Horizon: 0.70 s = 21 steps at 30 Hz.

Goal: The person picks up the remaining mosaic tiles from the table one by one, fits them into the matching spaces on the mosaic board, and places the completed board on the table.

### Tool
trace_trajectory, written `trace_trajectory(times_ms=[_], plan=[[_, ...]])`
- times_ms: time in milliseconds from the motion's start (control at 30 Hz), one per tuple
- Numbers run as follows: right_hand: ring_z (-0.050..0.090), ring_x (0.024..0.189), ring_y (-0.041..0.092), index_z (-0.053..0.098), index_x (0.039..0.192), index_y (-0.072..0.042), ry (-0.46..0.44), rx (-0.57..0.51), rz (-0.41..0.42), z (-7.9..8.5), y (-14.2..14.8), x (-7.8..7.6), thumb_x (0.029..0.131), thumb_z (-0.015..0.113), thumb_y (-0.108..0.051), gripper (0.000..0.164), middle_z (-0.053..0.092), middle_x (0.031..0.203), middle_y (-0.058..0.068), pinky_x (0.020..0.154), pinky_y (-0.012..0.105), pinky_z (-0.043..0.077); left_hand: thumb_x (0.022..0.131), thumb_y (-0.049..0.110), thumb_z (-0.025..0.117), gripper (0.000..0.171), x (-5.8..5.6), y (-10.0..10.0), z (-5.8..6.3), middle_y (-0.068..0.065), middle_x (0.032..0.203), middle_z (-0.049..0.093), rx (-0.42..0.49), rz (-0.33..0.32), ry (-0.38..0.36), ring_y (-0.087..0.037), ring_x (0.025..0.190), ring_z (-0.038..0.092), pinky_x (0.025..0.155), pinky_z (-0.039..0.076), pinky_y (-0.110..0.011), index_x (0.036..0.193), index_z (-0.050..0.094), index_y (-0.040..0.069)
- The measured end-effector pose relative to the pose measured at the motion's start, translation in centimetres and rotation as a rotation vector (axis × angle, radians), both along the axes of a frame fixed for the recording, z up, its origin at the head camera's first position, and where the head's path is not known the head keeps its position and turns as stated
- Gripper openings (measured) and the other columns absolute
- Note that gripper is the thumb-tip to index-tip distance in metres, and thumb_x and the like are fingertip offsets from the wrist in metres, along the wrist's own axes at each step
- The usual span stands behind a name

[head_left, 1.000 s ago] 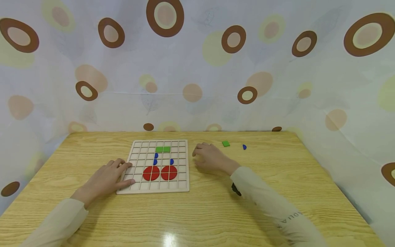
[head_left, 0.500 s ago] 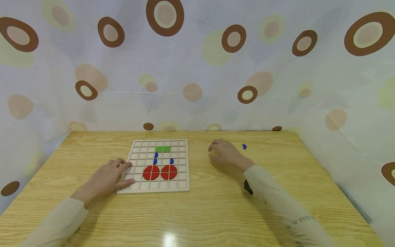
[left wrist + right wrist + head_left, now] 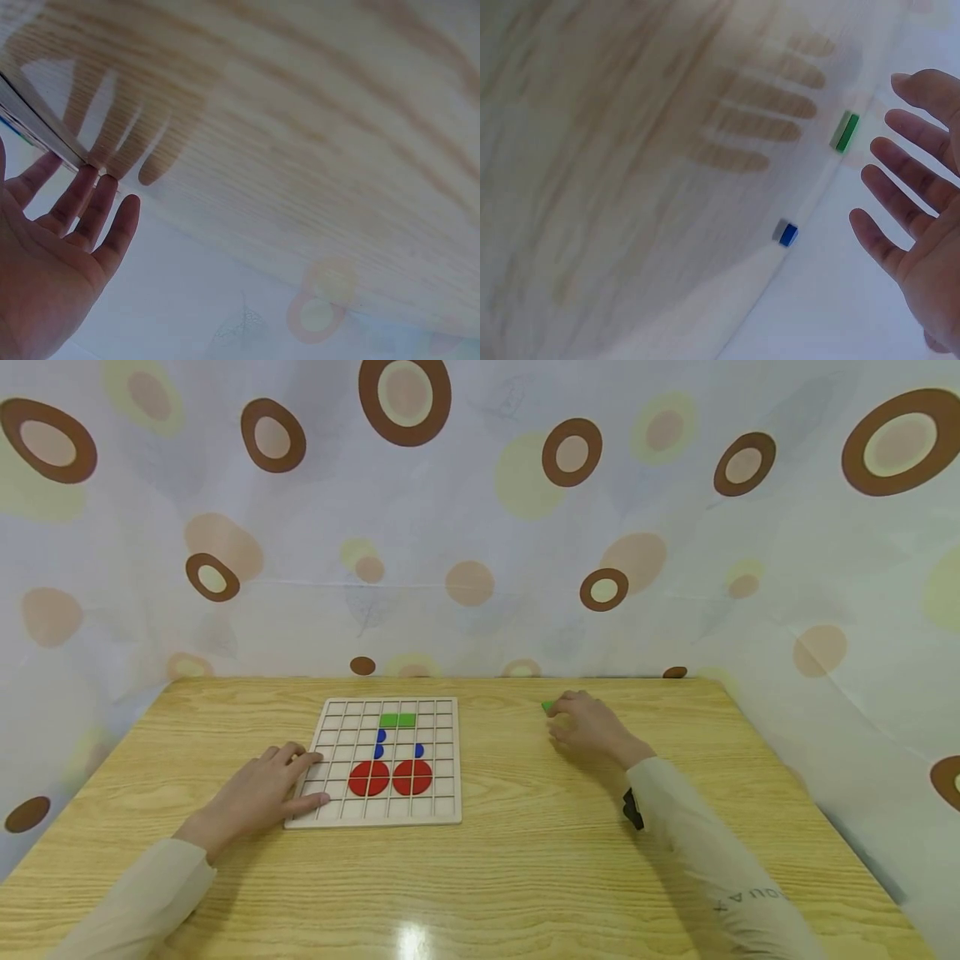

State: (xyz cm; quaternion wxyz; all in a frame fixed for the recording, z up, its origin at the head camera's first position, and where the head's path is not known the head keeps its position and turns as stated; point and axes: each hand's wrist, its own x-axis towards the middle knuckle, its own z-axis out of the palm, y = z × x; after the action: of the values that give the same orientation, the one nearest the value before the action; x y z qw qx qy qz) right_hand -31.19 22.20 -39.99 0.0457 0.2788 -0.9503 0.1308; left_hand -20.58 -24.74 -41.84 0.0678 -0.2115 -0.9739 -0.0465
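Observation:
A pale wooden grid board (image 3: pixel 446 810) lies on the table's left half, with my left hand (image 3: pixel 255 789) resting on its left edge. In the left wrist view the fingertips of the left hand (image 3: pixel 52 255) touch the board's edge (image 3: pixel 34 120). To the right, my right hand (image 3: pixel 596 724) hovers by a loose green square tile (image 3: pixel 547 705), partly covering it. The right wrist view shows the right hand (image 3: pixel 922 187) with fingers spread and nothing held. There, the green tile (image 3: pixel 847 133) and a blue half-circle piece (image 3: pixel 788 234) lie on the table; the head view hides the blue one behind the hand.
On the board are green squares (image 3: pixel 397 720), three blue half circles (image 3: pixel 419 750) and two red discs (image 3: pixel 369 778) crossed by grid lines. The wooden table (image 3: pixel 510 877) meets a patterned curtain (image 3: pixel 480 635) at its far edge.
My right hand has moved rightward from beside the board to the loose green tile, covering the blue half circle in the head view. The left hand has stayed on the board.

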Motion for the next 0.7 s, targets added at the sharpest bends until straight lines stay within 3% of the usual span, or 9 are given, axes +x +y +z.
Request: trace_trajectory(times_ms=[400, 700], plan=[[0.049, 0.105, 0.039, 0.063, 0.106, -0.002, -0.009, -0.036, -0.091, -0.1, 3.5, -0.6, 0.085, 0.063, -0.016, 0.025, 0.057, 0.112, 0.016, 0.085, 0.053, 0.043, 0.081, 0.064, 0.050, 0.070, -0.1, -0.1, -0.1, -0.015, 0.118, 0.052, -0.003, -0.003, 0.004, -0.033, 0.101, 0.052, 0.084, 0.045, -0.051, 0.125, 0.053, 0.009], [0.047, 0.109, 0.041, 0.062, 0.108, 0.000, -0.022, -0.003, -0.138, 0.1, 5.0, -1.1, 0.085, 0.063, -0.016, 0.028, 0.056, 0.114, 0.018, 0.089, 0.057, 0.040, 0.081, 0.062, 0.051, 0.069, 0.0, -0.1, -0.1, -0.015, 0.117, 0.052, -0.006, -0.002, 0.008, -0.033, 0.100, 0.052, 0.084, 0.045, -0.051, 0.125, 0.054, 0.008]])
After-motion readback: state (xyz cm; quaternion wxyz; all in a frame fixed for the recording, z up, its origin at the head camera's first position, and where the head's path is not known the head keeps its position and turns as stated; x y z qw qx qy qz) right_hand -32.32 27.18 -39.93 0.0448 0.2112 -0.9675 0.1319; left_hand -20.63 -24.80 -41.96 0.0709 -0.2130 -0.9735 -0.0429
